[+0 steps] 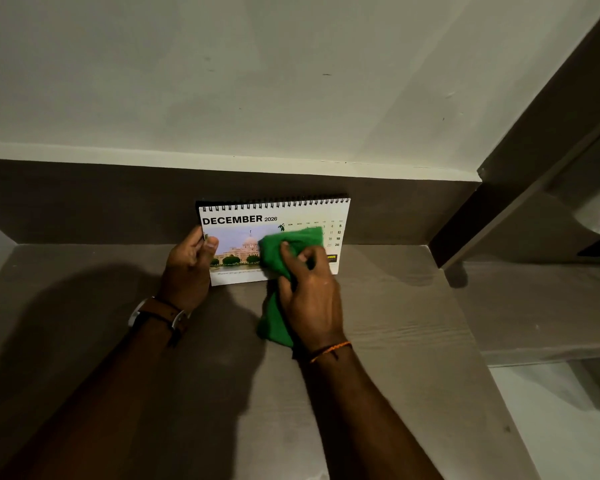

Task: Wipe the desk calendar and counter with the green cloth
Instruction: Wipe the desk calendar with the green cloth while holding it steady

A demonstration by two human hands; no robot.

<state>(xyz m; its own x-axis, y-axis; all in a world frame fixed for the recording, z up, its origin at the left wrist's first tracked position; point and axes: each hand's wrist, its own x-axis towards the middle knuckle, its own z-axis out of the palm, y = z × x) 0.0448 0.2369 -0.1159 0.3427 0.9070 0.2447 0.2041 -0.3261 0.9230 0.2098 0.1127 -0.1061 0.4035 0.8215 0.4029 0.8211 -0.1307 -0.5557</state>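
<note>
A spiral-bound desk calendar (243, 223) showing December 2026 stands on the grey-brown counter (395, 323) against the back ledge. My left hand (187, 268) grips its left edge, thumb on the picture. My right hand (309, 292) holds the green cloth (288, 244) bunched against the calendar's right half, covering part of the date grid. The cloth's loose end hangs down over the counter below my palm.
A pale wall (257, 81) rises behind the dark back ledge (84, 199). A dark slanted beam (534, 150) bounds the counter on the right, with a lower shelf (551, 306) and a light floor (568, 427) beyond it.
</note>
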